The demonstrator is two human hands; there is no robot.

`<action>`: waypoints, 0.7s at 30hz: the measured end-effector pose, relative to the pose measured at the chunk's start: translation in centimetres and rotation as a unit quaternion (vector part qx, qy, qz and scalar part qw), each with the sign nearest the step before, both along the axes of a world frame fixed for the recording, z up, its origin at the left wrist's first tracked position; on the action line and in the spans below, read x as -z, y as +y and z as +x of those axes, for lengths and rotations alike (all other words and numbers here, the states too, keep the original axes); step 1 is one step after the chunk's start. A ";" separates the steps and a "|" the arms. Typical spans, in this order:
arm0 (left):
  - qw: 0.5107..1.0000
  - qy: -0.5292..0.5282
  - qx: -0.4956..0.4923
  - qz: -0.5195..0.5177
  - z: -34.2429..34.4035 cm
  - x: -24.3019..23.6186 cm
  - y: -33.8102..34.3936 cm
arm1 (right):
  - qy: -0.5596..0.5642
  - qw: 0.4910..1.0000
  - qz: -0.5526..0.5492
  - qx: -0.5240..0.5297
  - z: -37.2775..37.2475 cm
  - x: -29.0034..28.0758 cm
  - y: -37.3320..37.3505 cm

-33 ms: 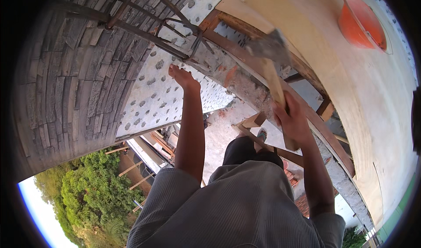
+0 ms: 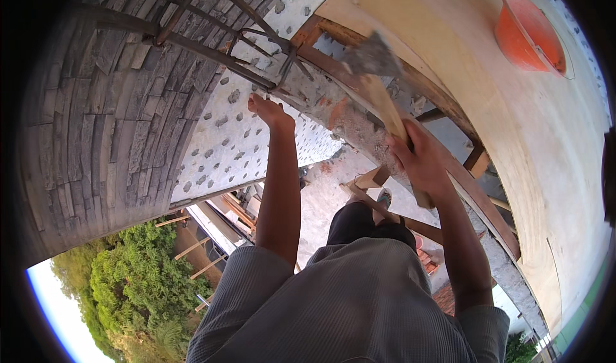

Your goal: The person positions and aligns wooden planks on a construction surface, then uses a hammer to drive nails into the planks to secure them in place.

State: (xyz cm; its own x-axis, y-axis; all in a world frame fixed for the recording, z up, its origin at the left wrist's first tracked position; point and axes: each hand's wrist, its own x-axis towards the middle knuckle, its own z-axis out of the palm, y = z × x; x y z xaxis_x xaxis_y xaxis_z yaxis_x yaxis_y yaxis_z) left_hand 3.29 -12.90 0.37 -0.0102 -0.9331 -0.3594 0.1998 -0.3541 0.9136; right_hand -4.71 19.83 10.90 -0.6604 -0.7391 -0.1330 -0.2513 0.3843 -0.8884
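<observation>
My right hand (image 2: 418, 164) is closed round the pale wooden handle (image 2: 388, 116) of a heavy tool with a grey, blurred metal head (image 2: 372, 58), which is over the wooden beam. My left hand (image 2: 266, 109) is raised near the lower end of a rebar cage (image 2: 234, 67), fingers curled; I cannot make out what, if anything, is in them. Between my hands runs a rough concrete beam (image 2: 340, 119) with reddish patches, alongside the brown timber (image 2: 471, 193).
A stone-clad wall (image 2: 109, 106) and a dimpled white wall (image 2: 218, 145) are left. A plywood sheet (image 2: 526, 138) holds a red bucket (image 2: 526, 33) on the right. Far below are a pale floor (image 2: 324, 193), a wooden support (image 2: 372, 178) under me and trees (image 2: 131, 273).
My right hand and the tool have shifted up and to the left, the head further over the timber. My left hand has barely moved.
</observation>
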 end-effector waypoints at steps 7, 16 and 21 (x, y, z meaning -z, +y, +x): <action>0.947 0.302 0.105 0.003 -2.2 4.9 -0.4 | -0.088 0.996 0.005 -0.005 -4.3 0.7 -11.2; 0.989 0.140 0.014 -0.033 -2.2 5.1 0.5 | -0.022 0.995 0.047 -0.083 -6.6 3.4 -13.1; 0.983 0.165 0.059 -0.045 -2.1 4.9 0.9 | -0.248 0.967 0.050 -0.014 -7.9 3.0 -11.7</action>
State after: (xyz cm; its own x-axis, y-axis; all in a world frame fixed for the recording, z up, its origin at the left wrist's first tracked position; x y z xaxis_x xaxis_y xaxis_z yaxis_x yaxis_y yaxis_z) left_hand 1.14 -12.02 -4.55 -0.2237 -0.9461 -0.2341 0.4535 -0.3136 0.8343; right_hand -12.59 8.16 7.88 -0.4769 -0.7230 -0.4998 0.1850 0.4733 -0.8612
